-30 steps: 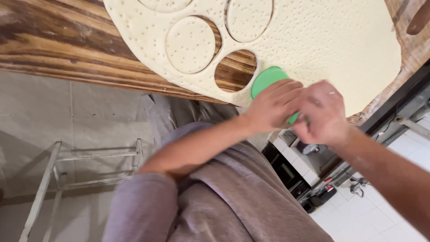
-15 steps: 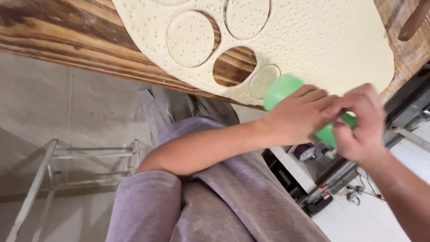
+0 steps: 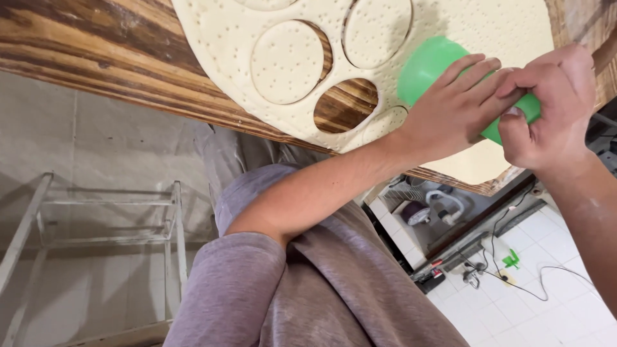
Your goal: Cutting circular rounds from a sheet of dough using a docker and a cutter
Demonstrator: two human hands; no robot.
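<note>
Two hands closed together on one green round cutter [image 3: 429, 63], a bowl-like plastic cup turned mouth-down on the sheet of dough [image 3: 488, 32]. The left hand [image 3: 450, 112] lay over the cutter's near side with fingers spread and curled across its top, and the right hand [image 3: 546, 109] gripped its other side, thumb and fingers wrapped round the wall. Held from both sides like that, the cutter could be pressed flat and even, which seemed the reason for the double grip.

The dough, pricked all over with small holes, rested on a dark-grained wooden table [image 3: 96, 45] and overhung its edge just under the right hand. Beyond the left hand's fingertips lay a cut disc [image 3: 286, 61] and a second disc [image 3: 376, 29], each left sitting in its ring, and just beside the left wrist an empty round hole [image 3: 344, 106] showed bare wood. Another faint cut circle [image 3: 385, 122] lay touching that wrist.

Below the forearm hung the person's grey-purple shirt [image 3: 308, 289]. Well away from both hands stood a pale metal rack [image 3: 173, 225], with a tiled floor [image 3: 553, 308] and loose cables under the right arm.
</note>
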